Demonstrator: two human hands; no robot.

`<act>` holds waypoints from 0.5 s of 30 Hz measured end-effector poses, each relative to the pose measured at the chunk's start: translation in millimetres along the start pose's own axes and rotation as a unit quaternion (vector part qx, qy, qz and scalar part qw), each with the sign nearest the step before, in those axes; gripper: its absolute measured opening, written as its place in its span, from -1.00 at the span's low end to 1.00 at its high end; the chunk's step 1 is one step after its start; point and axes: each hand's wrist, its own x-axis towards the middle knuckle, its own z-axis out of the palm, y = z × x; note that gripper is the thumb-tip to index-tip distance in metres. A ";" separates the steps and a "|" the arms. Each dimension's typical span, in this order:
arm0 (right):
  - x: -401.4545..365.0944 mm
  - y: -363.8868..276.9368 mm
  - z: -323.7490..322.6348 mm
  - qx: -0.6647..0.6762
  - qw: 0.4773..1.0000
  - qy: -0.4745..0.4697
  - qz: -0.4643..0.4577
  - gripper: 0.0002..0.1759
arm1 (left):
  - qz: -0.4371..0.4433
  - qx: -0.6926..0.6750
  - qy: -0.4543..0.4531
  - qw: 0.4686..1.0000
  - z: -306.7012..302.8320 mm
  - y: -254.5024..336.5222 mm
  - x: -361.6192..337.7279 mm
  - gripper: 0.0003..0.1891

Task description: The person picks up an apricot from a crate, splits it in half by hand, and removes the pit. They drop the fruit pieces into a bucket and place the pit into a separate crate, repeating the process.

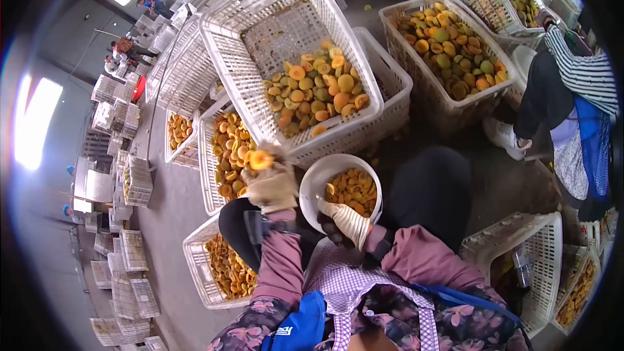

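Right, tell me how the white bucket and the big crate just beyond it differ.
The bucket is round, the crate rectangular. The bucket has a smooth, solid wall; the crate has slotted sides. The bucket is clearly smaller than the crate. Both are whitish, open-topped and hold orange fruit.

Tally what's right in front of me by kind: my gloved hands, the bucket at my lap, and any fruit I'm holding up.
Gloved hands: 2 (left hand, right hand)
White bucket: 1
Raised orange fruit piece: 1
Total: 4
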 end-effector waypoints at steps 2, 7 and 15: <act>16.9 2.5 -7.8 0.065 0.995 0.078 -0.005 -0.52 | 0.045 0.036 -0.045 0.997 -19.9 11.1 42.2 -0.69; 63.1 16.0 -24.7 0.071 0.977 0.167 -0.108 -0.59 | -0.125 0.908 -0.278 0.289 -78.4 -36.4 181.0 -0.76; 57.1 8.4 -23.9 0.042 0.961 0.211 -0.175 -0.67 | 0.105 0.900 -0.194 0.377 -49.2 -34.4 144.9 -0.82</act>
